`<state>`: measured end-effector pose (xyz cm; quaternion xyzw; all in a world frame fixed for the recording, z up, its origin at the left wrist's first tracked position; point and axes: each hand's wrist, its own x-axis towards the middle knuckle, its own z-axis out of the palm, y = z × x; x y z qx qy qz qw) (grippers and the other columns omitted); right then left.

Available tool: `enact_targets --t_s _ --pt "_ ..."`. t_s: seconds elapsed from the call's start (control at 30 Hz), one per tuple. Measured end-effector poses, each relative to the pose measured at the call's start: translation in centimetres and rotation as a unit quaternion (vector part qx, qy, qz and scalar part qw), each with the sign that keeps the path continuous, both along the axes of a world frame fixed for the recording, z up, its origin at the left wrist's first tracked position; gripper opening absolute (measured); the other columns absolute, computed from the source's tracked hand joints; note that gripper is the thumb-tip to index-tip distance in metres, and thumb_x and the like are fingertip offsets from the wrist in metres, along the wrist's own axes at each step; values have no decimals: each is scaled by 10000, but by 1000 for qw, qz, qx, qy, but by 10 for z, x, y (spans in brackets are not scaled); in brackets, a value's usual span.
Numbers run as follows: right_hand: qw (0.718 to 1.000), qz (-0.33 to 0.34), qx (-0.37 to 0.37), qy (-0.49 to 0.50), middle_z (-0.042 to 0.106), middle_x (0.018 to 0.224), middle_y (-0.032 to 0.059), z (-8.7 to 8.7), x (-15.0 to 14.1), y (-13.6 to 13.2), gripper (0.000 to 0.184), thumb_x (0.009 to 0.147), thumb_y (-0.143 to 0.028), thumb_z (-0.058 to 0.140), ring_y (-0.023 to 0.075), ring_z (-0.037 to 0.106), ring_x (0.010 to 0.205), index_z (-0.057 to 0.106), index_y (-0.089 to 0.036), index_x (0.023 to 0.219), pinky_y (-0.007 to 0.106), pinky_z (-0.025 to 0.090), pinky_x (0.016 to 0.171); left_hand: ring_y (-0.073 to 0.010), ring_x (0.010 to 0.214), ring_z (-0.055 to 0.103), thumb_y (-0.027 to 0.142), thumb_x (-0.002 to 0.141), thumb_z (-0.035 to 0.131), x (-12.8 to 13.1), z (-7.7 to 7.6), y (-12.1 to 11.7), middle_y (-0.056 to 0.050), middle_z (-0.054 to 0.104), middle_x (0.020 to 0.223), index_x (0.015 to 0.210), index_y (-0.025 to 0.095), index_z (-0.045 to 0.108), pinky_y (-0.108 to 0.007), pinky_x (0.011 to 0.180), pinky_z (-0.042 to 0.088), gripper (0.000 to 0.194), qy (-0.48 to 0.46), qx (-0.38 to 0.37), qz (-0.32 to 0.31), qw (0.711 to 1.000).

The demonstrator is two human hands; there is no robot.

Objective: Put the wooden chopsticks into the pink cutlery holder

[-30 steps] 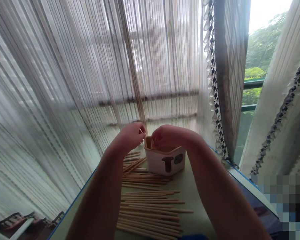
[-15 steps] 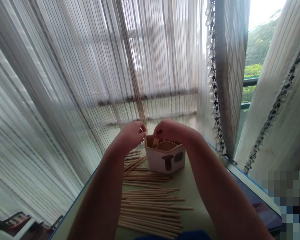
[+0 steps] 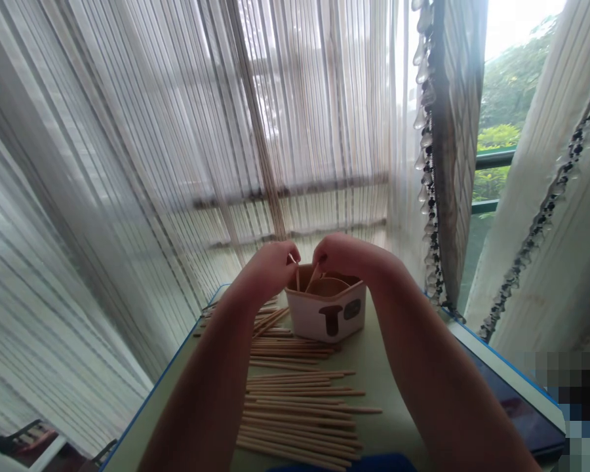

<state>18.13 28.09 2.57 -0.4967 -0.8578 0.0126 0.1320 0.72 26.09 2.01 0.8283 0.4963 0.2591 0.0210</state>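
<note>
Two hands of yours reach over the container [image 3: 305,321], whose mouth faces up just below your fingers. Your left hand [image 3: 275,267] is at its left rim, fingers pinched on a pale stick [image 3: 297,278] that points nearly straight down. Your right hand [image 3: 345,255] is above the far side of the mouth, fingers gripping a slanting stick [image 3: 313,278] whose lower end leans left, into the container. The two sticks are near each other but apart; how deep each reaches is hidden. The container stands upright on the table [image 3: 384,429], beyond most of the loose sticks [image 3: 299,427], and your left hand is the nearer to those. They lie flat in rough rows, long axes running left to right, a few askew beside the container's left wall; your left forearm [image 3: 201,387] covers many of their left ends. The container has pale, angular walls, a tan rim and dark printed shapes; inside shows a curved tan edge [image 3: 332,280], of what you cannot tell. The loose sticks look slim, straight and plain wood-coloured
</note>
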Motion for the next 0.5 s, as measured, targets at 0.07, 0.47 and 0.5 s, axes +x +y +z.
enact_targets --t_s 0.07,0.47,0.5 --pt "1000 3 3 -4 689 758 34 0 1 -1 225 693 -199 575 126 568 625 728 -241 854 232 395 569 -146 671 606 200 728 542 3 0 0 -53 664 746 825 159 631 -241 619 456 138 8 3 3 1000" --pt "998 -35 44 -35 678 746 60 7 2 -10 233 742 -296 544 139 554 630 726 -215 863 244 346 543 -145 679 600 182 727 533 17 -9 4 -46 663 767 853 170 629 -255 646 443 159 9 35 -13 999" --pt "998 -37 44 -37 678 748 60 7 3 -9 230 737 -279 543 142 557 635 726 -216 861 244 347 546 -144 680 602 181 728 534 17 -10 5 -45 663 767 856 171 628 -256 650 444 159 8 36 -11 999"
